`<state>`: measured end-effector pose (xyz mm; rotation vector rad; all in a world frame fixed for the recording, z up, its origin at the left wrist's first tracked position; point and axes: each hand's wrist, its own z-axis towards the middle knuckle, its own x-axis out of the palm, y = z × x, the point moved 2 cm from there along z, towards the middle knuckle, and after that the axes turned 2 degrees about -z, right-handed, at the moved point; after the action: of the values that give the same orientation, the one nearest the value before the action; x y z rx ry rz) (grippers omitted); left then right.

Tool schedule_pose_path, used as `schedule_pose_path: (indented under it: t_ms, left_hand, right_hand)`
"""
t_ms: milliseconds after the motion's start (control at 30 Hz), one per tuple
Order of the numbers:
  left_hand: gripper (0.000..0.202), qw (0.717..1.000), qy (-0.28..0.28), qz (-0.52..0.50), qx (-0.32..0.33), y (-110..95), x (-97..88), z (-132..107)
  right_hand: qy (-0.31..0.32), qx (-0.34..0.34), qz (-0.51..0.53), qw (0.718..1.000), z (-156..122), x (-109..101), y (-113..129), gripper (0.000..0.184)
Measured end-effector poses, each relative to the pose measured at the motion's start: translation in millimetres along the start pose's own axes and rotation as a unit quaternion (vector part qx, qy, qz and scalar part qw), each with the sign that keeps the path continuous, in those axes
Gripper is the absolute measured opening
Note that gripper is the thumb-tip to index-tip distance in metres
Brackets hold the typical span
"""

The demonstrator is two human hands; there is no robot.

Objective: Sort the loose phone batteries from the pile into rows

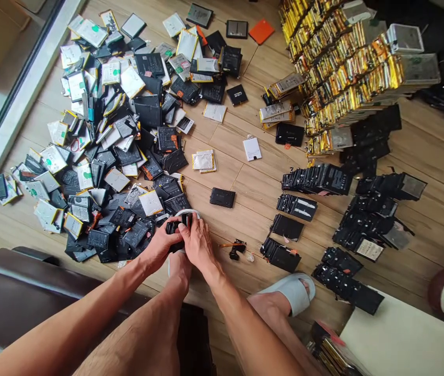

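Observation:
Both hands meet low over the wooden floor, closed on one black phone battery (pixel 178 228). My left hand (pixel 162 245) grips its left side with curled fingers. My right hand (pixel 198 243) pinches its right side from above. Beneath them is my foot in a white slipper (pixel 185 213). A big loose heap of black, white and silver batteries (pixel 116 141) lies just left of the hands. A single black battery (pixel 222 197) lies on the floor up and right of them.
Sorted rows of black batteries (pixel 316 180) and tall gold stacks (pixel 343 68) fill the right. Small black scraps (pixel 236 249) lie right of my hands. My other foot wears a white slipper (pixel 294 292). A dark seat (pixel 18 297) is at lower left, a white board (pixel 402 339) at lower right.

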<state>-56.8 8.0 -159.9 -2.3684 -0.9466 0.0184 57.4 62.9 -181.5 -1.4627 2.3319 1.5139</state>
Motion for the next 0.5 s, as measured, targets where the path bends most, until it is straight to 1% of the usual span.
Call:
schedule_pose_path:
  t_ms: [100, 167, 233, 300, 367, 433, 500]
  left_hand:
    - [0.053, 1.0, 0.023, -0.011, -0.018, -1, -2.4, -5]
    - [0.058, 0.996, 0.054, -0.032, -0.057, -2, -4.0, -10]
    - [0.06, 0.991, 0.076, -0.059, -0.092, -5, -6.3, -13]
    - [0.055, 0.99, 0.064, -0.084, -0.098, -8, -9.6, -14]
    - [0.05, 0.992, 0.034, -0.092, -0.08, -12, -12.6, -10]
    - [0.048, 0.995, 0.015, -0.078, -0.057, -16, -13.8, -4]
    - [0.05, 0.998, 0.02, -0.042, -0.044, -17, -12.7, 2]
  right_hand:
    - [0.0, 0.021, 0.024, 0.999, 7, 1, -5, 0.079]
    - [0.004, 0.018, 0.039, 0.999, 8, -1, -7, 0.076]
    - [-0.002, 0.01, 0.044, 0.999, 6, -5, -7, 0.073]
    - [-0.01, -0.002, 0.034, 0.999, 2, -10, -6, 0.075]
    - [-0.011, -0.011, 0.01, 1.0, -2, -13, -5, 0.081]
    - [-0.006, -0.019, -0.014, 1.0, -5, -14, -5, 0.087]
    - [0.003, -0.034, -0.018, 0.999, -7, -12, -5, 0.093]
